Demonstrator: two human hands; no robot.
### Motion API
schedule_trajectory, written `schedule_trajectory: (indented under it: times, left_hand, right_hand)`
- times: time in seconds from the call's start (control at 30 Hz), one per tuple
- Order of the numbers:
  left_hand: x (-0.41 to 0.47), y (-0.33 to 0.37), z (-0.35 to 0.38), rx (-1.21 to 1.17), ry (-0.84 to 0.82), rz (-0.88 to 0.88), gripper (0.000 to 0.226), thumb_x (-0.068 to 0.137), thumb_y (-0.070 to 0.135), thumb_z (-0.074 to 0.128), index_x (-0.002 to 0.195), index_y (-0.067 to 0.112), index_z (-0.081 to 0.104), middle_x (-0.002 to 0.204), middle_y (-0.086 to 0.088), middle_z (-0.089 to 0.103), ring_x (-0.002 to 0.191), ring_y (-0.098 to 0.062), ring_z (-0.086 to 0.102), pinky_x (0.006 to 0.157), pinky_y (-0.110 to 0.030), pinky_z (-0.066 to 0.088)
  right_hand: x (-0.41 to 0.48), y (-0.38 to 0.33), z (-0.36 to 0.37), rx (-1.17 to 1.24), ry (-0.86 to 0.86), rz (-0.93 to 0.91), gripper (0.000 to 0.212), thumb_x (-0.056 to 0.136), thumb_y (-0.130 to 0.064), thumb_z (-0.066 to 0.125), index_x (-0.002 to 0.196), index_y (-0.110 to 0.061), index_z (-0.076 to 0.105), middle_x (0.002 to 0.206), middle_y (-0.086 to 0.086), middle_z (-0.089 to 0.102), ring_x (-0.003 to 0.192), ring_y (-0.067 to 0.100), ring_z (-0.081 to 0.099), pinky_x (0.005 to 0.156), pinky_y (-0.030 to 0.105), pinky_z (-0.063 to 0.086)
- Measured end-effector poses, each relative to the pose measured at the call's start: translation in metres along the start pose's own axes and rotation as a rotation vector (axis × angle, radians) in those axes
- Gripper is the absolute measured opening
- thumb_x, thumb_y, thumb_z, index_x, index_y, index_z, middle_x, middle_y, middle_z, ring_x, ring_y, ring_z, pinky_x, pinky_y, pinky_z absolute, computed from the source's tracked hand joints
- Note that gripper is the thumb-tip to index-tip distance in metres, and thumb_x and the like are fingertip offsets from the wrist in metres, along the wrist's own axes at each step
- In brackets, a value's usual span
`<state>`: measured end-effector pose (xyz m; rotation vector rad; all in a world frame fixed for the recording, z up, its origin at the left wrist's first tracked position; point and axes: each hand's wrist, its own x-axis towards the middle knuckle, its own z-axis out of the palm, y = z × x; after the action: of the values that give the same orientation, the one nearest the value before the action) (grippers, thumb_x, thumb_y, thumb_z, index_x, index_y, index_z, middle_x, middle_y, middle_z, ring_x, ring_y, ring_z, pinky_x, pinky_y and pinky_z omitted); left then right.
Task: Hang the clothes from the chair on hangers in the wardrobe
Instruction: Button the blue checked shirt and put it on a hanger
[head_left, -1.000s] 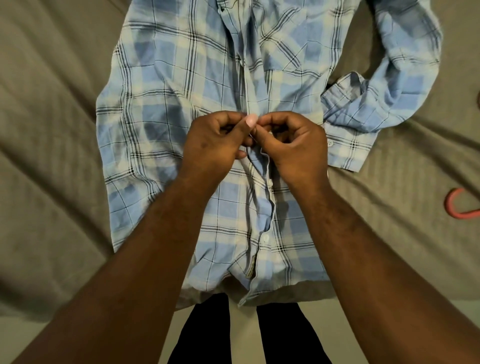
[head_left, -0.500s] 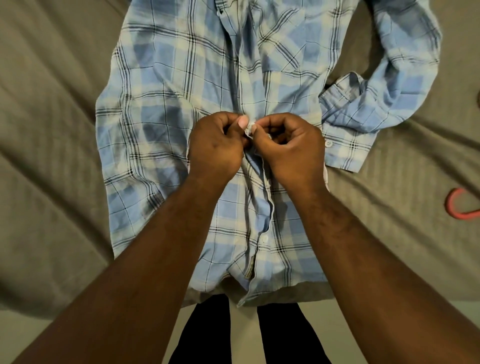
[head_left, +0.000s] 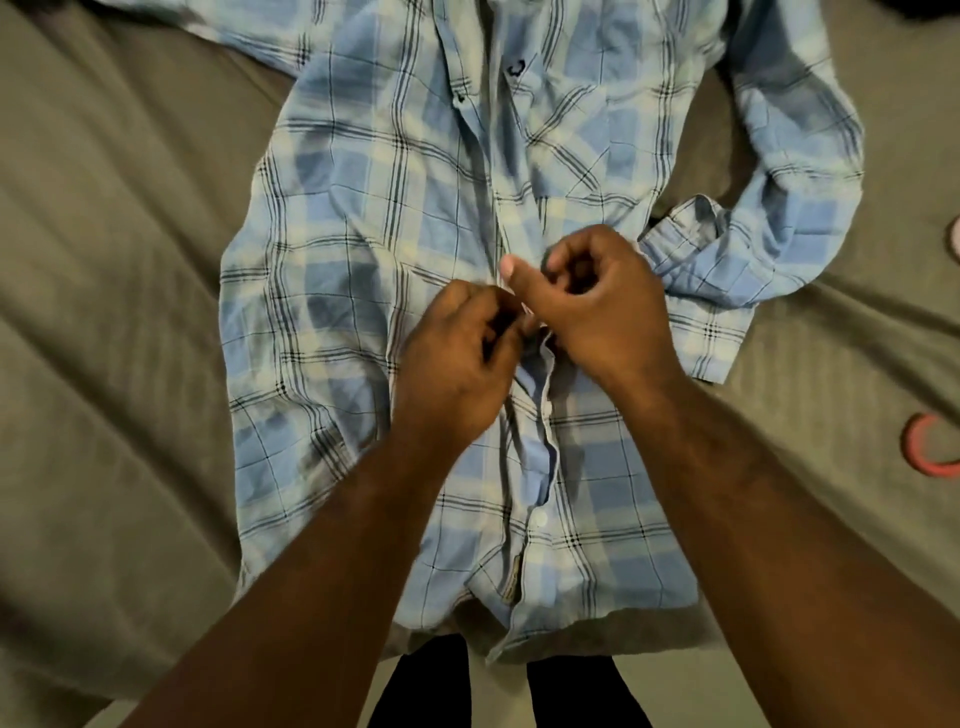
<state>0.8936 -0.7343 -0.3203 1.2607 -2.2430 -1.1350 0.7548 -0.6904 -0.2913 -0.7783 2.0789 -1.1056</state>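
Plaid shirt (head_left: 363, 234) flat on bed (head_left: 104, 260); buttoning step in hand; left hand (head_left: 457, 358) and right hand (head_left: 592, 301) pinching placket (head_left: 545, 415) mid-front; next, probably: lower buttons aligned and fastened, then pink hanger (head_left: 909, 444).

We had the shirt (head_left: 363, 260) spread on the bed (head_left: 104, 322), our left hand (head_left: 457, 364) and right hand (head_left: 602, 301) together at its front opening, its sleeve (head_left: 737, 254) just right of them, a hanger (head_left: 930, 457) farther right.
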Motion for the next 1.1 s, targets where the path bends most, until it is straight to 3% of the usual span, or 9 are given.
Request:
schedule_trajectory:
  times: [0.1, 0.2, 0.33, 0.47, 0.6, 0.73, 0.87, 1.0, 1.1]
  left_hand:
    - [-0.002, -0.001, 0.003, 0.036, 0.014, 0.02, 0.022, 0.094, 0.043, 0.059, 0.102, 0.023, 0.065, 0.096, 0.007, 0.054, 0.08, -0.013, 0.056, 0.068, -0.039, 0.053]
    - [-0.002, -0.001, 0.004, 0.003, 0.048, 0.018, 0.024, 0.095, 0.048, 0.058, 0.099, 0.026, 0.067, 0.095, 0.008, 0.056, 0.081, -0.009, 0.058, 0.069, -0.038, 0.054]
    - [0.002, 0.0, 0.005, -0.065, 0.13, -0.037, 0.023, 0.099, 0.045, 0.054, 0.095, 0.025, 0.065, 0.085, 0.008, 0.064, 0.075, -0.013, 0.063, 0.069, -0.041, 0.054]
    - [0.02, 0.009, -0.003, -0.238, 0.159, -0.216, 0.024, 0.101, 0.046, 0.052, 0.098, 0.025, 0.061, 0.077, 0.005, 0.069, 0.065, -0.017, 0.068, 0.065, -0.045, 0.059]
    - [0.052, 0.022, -0.012, -0.171, 0.27, -0.186, 0.015, 0.099, 0.038, 0.061, 0.105, 0.024, 0.064, 0.088, 0.013, 0.066, 0.079, 0.002, 0.063, 0.076, -0.025, 0.057]
    - [0.079, 0.03, -0.007, -0.048, 0.292, -0.116, 0.022, 0.095, 0.045, 0.061, 0.112, 0.032, 0.064, 0.1, 0.006, 0.062, 0.092, -0.007, 0.059, 0.083, -0.035, 0.054]
    - [0.085, 0.028, 0.002, 0.052, 0.244, -0.083, 0.031, 0.091, 0.035, 0.07, 0.121, 0.032, 0.066, 0.112, 0.002, 0.056, 0.101, -0.012, 0.058, 0.087, -0.035, 0.054]
    - [0.084, 0.022, 0.008, 0.093, 0.238, -0.093, 0.032, 0.089, 0.037, 0.073, 0.12, 0.039, 0.065, 0.113, 0.009, 0.053, 0.105, -0.01, 0.057, 0.085, -0.032, 0.052]
    - [0.088, 0.021, 0.008, 0.061, 0.25, -0.134, 0.03, 0.087, 0.039, 0.074, 0.116, 0.039, 0.066, 0.108, 0.013, 0.052, 0.102, -0.007, 0.058, 0.081, -0.027, 0.049]
  right_hand:
    - [0.016, -0.01, 0.008, -0.228, 0.042, -0.181, 0.042, 0.078, -0.049, 0.079, 0.108, -0.03, 0.056, 0.089, -0.008, 0.06, 0.074, 0.007, 0.059, 0.063, 0.021, 0.048]
    - [0.04, -0.017, 0.011, -0.251, 0.023, -0.158, 0.025, 0.089, -0.032, 0.071, 0.111, -0.023, 0.065, 0.089, -0.011, 0.064, 0.077, 0.003, 0.061, 0.069, 0.021, 0.049]
    - [0.062, -0.007, 0.006, 0.083, 0.048, 0.041, 0.004, 0.092, -0.021, 0.068, 0.091, -0.025, 0.069, 0.079, -0.008, 0.07, 0.065, 0.005, 0.062, 0.064, 0.03, 0.053]
    - [0.057, 0.004, 0.001, 0.248, 0.026, 0.072, 0.01, 0.097, -0.026, 0.067, 0.105, -0.022, 0.069, 0.074, -0.013, 0.068, 0.051, 0.004, 0.051, 0.047, 0.023, 0.043]
    - [0.055, 0.007, -0.002, 0.357, 0.013, 0.032, 0.011, 0.099, -0.02, 0.064, 0.11, -0.018, 0.064, 0.066, -0.009, 0.063, 0.043, 0.008, 0.045, 0.039, 0.023, 0.039]
    - [0.054, 0.007, -0.003, 0.426, -0.001, 0.046, 0.009, 0.1, -0.017, 0.062, 0.109, -0.013, 0.061, 0.062, -0.008, 0.059, 0.038, 0.006, 0.045, 0.039, 0.021, 0.038]
    - [0.055, 0.008, -0.006, 0.483, -0.023, 0.078, 0.005, 0.102, -0.015, 0.059, 0.106, -0.014, 0.059, 0.063, -0.007, 0.062, 0.035, 0.011, 0.049, 0.038, 0.022, 0.036]
    - [0.056, 0.01, -0.005, 0.448, -0.049, 0.053, 0.006, 0.101, -0.016, 0.061, 0.104, -0.02, 0.063, 0.073, -0.009, 0.065, 0.045, 0.009, 0.053, 0.042, 0.024, 0.044]
    - [0.056, 0.009, -0.004, 0.342, -0.061, 0.034, 0.008, 0.098, -0.018, 0.066, 0.106, -0.02, 0.067, 0.086, -0.008, 0.069, 0.061, 0.0, 0.059, 0.054, 0.017, 0.047]
